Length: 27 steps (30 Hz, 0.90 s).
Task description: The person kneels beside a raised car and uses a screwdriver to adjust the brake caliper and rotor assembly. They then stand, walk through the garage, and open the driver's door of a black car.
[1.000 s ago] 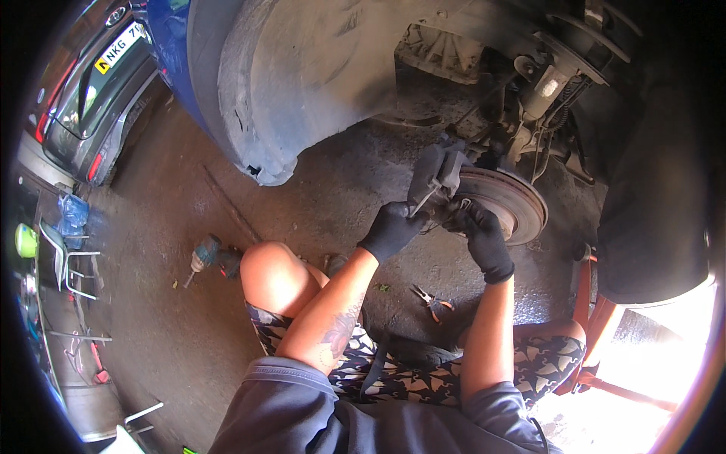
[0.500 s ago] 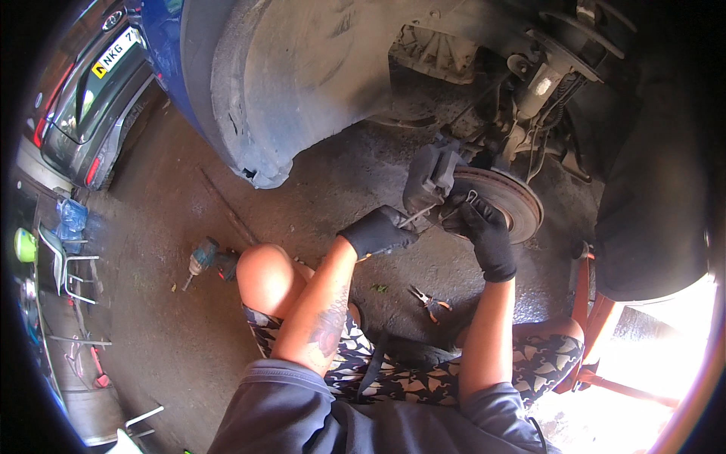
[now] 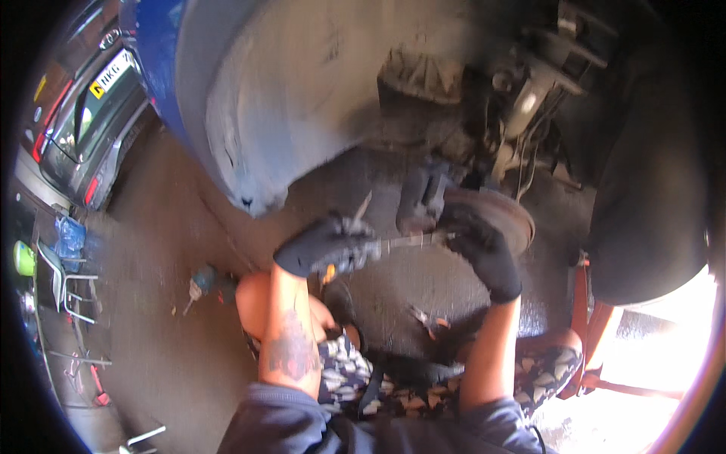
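Note:
My left hand (image 3: 325, 246), in a black glove, is closed around a thin metal rod (image 3: 408, 242) that reaches across to my right hand. A pale, narrow piece (image 3: 364, 204) sticks up from the left fingers, and an orange bit (image 3: 329, 273) shows below them; blur hides their kind. My right hand (image 3: 488, 257), also gloved in black, has its fingers closed at the rod's far end, in front of the brake disc (image 3: 518, 219). What else it holds is hidden. The brake caliper (image 3: 420, 198) sits at the disc's left edge, just above the rod.
Pliers (image 3: 429, 321) and a teal power drill (image 3: 200, 284) lie on the floor. A blue car's fender (image 3: 170, 83) and wheel-arch liner (image 3: 287, 91) overhang at upper left. The strut (image 3: 522, 106) rises behind the disc. A red stand (image 3: 581, 325) is at right.
My left hand has moved left and down, away from the caliper, with the rod now stretching between both hands. The bent wire clip seen at my right fingers no longer shows there.

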{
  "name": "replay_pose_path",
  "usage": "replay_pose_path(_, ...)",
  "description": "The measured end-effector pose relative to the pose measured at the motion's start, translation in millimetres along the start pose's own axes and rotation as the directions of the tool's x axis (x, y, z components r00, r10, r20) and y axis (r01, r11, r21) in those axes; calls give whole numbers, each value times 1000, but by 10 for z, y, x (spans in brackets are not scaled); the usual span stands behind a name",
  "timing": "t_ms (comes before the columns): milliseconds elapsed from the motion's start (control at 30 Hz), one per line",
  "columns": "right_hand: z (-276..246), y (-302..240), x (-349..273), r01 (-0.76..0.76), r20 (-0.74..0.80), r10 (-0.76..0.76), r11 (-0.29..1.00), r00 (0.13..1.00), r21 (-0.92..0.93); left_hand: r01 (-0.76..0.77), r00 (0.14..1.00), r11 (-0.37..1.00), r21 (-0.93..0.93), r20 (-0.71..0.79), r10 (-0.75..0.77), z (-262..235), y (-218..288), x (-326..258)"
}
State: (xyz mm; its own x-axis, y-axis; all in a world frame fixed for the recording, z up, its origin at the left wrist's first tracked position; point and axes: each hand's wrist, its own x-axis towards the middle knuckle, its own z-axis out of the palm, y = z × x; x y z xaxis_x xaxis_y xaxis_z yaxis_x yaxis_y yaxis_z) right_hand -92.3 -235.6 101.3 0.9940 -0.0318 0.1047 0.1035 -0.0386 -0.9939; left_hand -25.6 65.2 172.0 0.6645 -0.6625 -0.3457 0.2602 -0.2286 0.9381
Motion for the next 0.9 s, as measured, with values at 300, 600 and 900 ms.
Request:
replay_pose_path(300,246,23,-18,-64,425,148,977,893,-205,86,996,995,54,-39,-83,33,-18,153)
replay_pose_path(600,370,666,-59,-387,421,233,862,876,327,-106,943,992,67,-310,122,159,-158,391)
replay_pose_path(900,198,2010,-112,648,643,-237,545,728,-532,201,836,945,256,-547,-29,-87,-1430,1141)
